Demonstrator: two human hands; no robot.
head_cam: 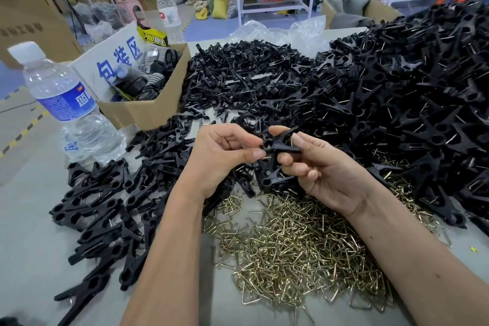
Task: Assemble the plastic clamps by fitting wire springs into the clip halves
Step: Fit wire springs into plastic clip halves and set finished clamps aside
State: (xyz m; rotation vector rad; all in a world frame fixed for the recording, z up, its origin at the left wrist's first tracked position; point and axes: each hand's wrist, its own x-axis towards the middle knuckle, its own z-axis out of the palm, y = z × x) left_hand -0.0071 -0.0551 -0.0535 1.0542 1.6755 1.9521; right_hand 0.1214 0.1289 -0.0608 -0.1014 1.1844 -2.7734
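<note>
Both hands' fingers [255, 154] pinching one black clamp [281, 143]. Beyond them: "PROTAPER" bag [152, 36] (partly hidden), blue-lettered sign [119, 61], water bottle [67, 103]. Below: wire springs [296, 251] on desk [29, 259].

clamp [280, 144]: its middle is covered by the fingers of both hands, so any spring in it is hidden
black pile [412, 92], right of the grip: cut by the frame's edge
wire springs [299, 254], below the grip: partly under the forearms

Left hand [225, 152] and right hand [321, 167] raised, fingers apparently pinching.
</note>
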